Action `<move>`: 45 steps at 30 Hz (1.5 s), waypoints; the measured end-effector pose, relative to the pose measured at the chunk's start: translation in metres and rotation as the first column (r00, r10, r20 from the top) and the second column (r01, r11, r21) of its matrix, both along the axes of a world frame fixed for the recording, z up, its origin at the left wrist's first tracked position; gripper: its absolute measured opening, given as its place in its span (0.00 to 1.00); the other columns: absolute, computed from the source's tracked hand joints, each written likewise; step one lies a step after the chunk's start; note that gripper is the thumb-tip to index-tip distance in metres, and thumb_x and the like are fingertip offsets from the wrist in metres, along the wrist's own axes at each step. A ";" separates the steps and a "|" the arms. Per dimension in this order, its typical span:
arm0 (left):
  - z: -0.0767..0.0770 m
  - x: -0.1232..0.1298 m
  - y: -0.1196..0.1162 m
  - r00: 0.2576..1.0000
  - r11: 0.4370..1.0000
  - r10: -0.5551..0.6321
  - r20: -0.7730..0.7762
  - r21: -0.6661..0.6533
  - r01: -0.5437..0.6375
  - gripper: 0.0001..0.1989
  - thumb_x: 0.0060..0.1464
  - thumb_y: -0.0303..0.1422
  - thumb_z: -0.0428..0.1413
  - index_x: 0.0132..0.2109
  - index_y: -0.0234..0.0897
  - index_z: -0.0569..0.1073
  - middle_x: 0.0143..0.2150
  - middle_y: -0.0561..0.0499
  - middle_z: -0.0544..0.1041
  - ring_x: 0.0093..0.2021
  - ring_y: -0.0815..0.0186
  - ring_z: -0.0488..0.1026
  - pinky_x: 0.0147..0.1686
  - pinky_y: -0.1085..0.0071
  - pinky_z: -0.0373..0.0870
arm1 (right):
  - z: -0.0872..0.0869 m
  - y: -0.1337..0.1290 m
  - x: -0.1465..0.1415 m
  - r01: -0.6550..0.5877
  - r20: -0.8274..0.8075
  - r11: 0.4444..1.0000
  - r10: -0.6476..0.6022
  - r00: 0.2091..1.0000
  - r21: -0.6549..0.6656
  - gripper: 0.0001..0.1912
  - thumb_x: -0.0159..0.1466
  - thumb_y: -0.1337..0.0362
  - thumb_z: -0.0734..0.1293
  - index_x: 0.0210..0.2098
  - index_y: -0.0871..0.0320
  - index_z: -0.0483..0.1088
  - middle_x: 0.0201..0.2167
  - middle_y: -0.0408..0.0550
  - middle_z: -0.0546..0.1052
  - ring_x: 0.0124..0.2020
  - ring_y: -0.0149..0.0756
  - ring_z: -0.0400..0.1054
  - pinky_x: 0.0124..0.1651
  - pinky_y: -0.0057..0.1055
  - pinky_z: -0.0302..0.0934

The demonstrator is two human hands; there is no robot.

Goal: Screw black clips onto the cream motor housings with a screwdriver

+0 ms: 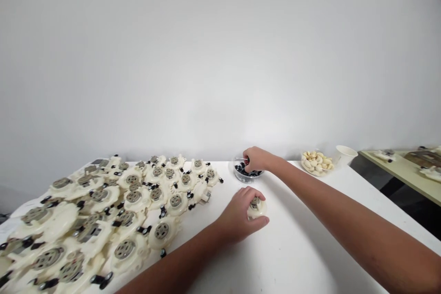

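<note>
My left hand (pixel 244 213) is closed around a small cream plastic housing (pixel 257 212) with a round grey slotted motor in it, on the white table. The palm and fingers hide part of it. My right hand (pixel 257 159) reaches into a clear round bowl (pixel 248 177) of small black parts (pixel 243 169) near the wall. Its fingers are pinched and pointed down. A thin shiny sliver (pixel 241 159) shows beside the fingertips; whether it is held I cannot tell.
Many similar cream housings (pixel 124 249) with black fittings cover the table's left side. Right of the bowl are a clear container of cream oval pieces (pixel 316 164) and a white cup (pixel 346 152). A second table (pixel 409 172) stands at far right; a grey wall (pixel 220 64) rises behind.
</note>
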State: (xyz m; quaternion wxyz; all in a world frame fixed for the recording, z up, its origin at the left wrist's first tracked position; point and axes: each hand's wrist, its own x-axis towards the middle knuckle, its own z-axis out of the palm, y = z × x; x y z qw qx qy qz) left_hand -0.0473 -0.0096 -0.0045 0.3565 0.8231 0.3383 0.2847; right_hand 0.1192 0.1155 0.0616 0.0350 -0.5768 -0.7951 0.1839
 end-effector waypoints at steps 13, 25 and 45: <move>-0.007 0.002 0.003 0.997 0.992 0.068 0.040 0.105 -0.072 0.22 0.53 0.32 0.64 0.54 0.42 0.68 0.54 0.46 0.72 0.54 0.55 0.67 0.57 0.59 0.64 | -0.026 -0.096 0.051 -0.102 -0.910 0.973 -0.156 0.384 -0.209 0.13 0.62 0.58 0.71 0.39 0.55 0.65 0.23 0.33 0.65 0.13 0.20 0.47 0.17 0.23 0.38; 0.013 -0.005 -0.006 0.994 0.905 0.074 0.086 0.414 -0.103 0.18 0.65 0.31 0.57 0.60 0.48 0.73 0.51 0.48 0.77 0.53 0.58 0.71 0.55 0.59 0.64 | -0.074 -0.122 0.049 -0.533 -0.830 0.684 -0.554 0.063 -0.497 0.09 0.58 0.69 0.72 0.35 0.60 0.68 0.24 0.39 0.73 0.13 0.18 0.48 0.14 0.20 0.37; 0.004 -0.008 0.008 0.959 0.906 0.145 0.243 0.356 -0.227 0.05 0.59 0.29 0.65 0.42 0.44 0.82 0.33 0.54 0.82 0.37 0.63 0.74 0.44 0.63 0.65 | -0.074 -0.131 0.040 -0.293 -0.896 0.847 -0.413 0.163 -0.443 0.13 0.66 0.57 0.73 0.40 0.63 0.77 0.13 0.36 0.70 0.10 0.19 0.48 0.19 0.27 0.37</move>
